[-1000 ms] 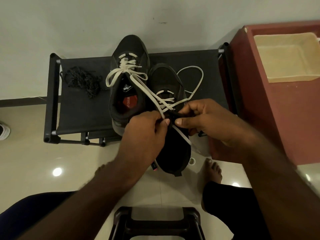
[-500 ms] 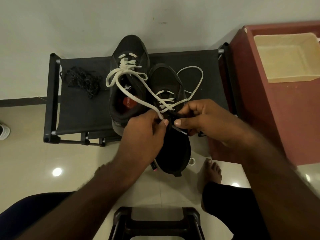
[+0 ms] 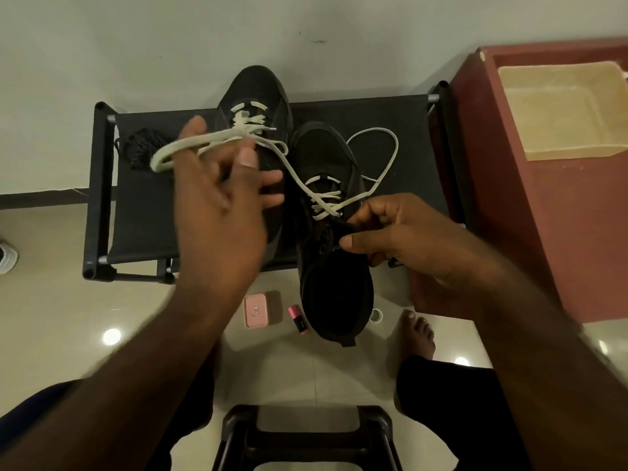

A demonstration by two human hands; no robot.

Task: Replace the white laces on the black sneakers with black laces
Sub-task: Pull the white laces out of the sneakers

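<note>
Two black sneakers lie on a black fabric rack (image 3: 136, 215). The left sneaker (image 3: 255, 90) is still laced in white at its top. The right sneaker (image 3: 336, 294) hangs over the rack's front edge, with its lower eyelets bare. My left hand (image 3: 217, 212) is raised and blurred over the left sneaker, and a loose white lace (image 3: 295, 175) from the right sneaker is looped around its fingers. My right hand (image 3: 397, 232) grips the right sneaker's eyelet edge with curled fingers. A heap of black laces (image 3: 139, 151) lies at the rack's left end, partly behind my left hand.
A red cabinet (image 3: 560, 232) holding a beige tray (image 3: 560, 107) stands at the right. On the floor lie a pink case (image 3: 255, 311), a small pink-and-black object (image 3: 298, 319) and a tape ring (image 3: 375, 315). A dark stool (image 3: 306, 433) and a bare foot (image 3: 416, 338) are near me.
My left hand has swung up and to the left, drawing the white lace out of the right sneaker's lower eyelets. My right hand has stayed on the sneaker.
</note>
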